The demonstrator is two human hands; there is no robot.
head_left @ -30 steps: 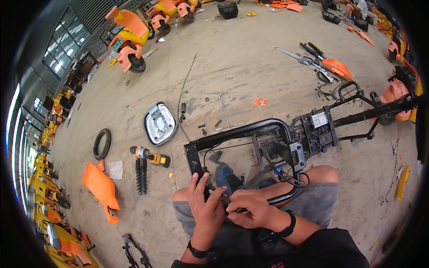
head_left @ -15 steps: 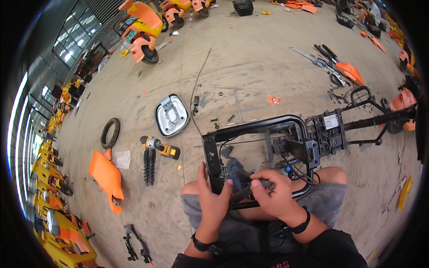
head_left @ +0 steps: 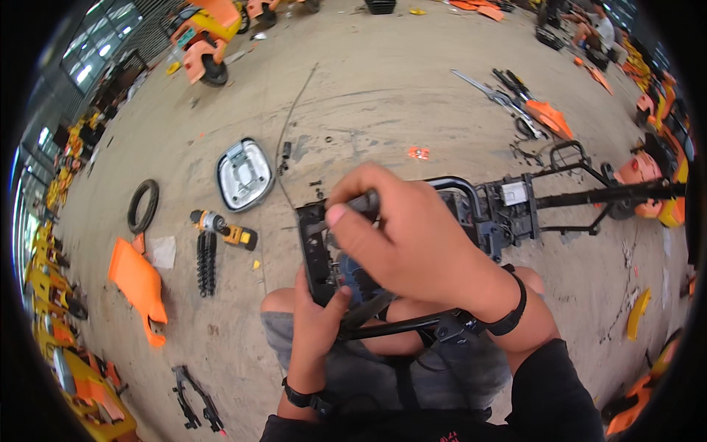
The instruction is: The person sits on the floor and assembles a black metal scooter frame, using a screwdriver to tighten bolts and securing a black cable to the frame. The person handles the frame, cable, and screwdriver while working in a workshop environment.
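Note:
A black metal scooter frame lies across my lap, its long flat end plate on the left. My left hand holds the lower end of that plate, with the thumb on its inner side and fingers along the outer edge. Above the plate's upper end, my right hand is closed around a short dark cylindrical piece; its kind is not clear. The right hand hides much of the frame's middle. Something blue shows inside the frame, just below the right hand.
Left on the floor lie a yellow-black power drill, black coil shock absorbers, an orange panel, a tyre, a black fork-like part and a silver-lined shell. A long cable runs from the plate. Scooters stand around.
My right hand has risen from the frame's lower part to the plate's upper end, carrying the dark piece. My left hand keeps its hold. The whole view has shifted.

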